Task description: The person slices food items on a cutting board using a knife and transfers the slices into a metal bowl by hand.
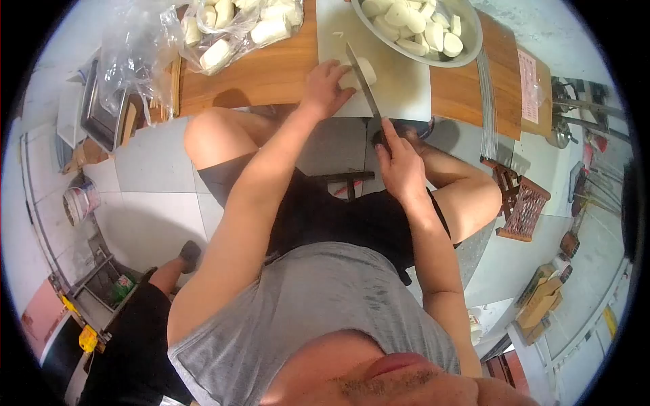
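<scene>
My right hand (pixel 401 161) is wrapped around the dark handle of a long kitchen knife (pixel 365 88). The blade points away from me over a white cutting board (pixel 406 91). Beneath and beside the blade lies a peeled white vegetable piece (pixel 367 71), its exact kind unclear. My left hand (pixel 326 90) grips its left part with curled fingers, close to the blade. A metal bowl (pixel 472 49) of thick white slices (pixel 413 24) rests on the board's far right part. Thin scraps lie near the knife tip.
A clear plastic bag (pixel 244 34) with several peeled white pieces sits on the wooden table (pixel 223 86) at left. Thin sticks (pixel 487 101) hang over the right edge. A small folding stool (pixel 525 210) stands at right; another person's leg (pixel 166 277) shows at lower left.
</scene>
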Tool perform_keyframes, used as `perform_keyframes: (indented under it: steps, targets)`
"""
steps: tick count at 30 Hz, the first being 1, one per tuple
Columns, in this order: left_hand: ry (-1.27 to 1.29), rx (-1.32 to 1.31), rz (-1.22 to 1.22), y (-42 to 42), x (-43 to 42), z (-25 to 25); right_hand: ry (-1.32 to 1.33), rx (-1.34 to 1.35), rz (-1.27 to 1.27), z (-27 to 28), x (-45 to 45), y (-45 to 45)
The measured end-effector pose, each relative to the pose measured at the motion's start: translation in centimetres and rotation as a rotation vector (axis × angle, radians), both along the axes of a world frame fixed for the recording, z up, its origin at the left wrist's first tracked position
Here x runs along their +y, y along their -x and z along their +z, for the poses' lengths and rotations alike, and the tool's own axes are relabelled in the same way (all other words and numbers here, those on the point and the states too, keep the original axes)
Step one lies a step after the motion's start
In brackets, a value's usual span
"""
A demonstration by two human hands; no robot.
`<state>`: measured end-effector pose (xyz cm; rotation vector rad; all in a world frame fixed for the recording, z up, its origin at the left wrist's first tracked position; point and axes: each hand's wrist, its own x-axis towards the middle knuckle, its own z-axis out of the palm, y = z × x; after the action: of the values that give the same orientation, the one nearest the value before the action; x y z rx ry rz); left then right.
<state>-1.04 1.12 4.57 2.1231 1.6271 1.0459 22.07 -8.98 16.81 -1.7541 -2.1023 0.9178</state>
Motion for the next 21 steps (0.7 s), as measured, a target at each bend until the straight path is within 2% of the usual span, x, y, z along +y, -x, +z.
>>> perform_keyframes:
  steps: [2, 11, 21]
  targets:
    - [-0.025, -0.002, -0.003, 0.0, 0.1, 0.0, 0.012, -0.007, 0.005, 0.3, 0.2, 0.0]
    - [0.156, 0.051, -0.026, 0.5, -0.2, -0.1, 0.026, -0.029, 0.020, 0.7, 0.1, 0.1]
    - [0.186, 0.007, 0.004, 0.5, -0.1, 0.1, 0.089, -0.013, 0.004, 1.3, 0.2, 0.4]
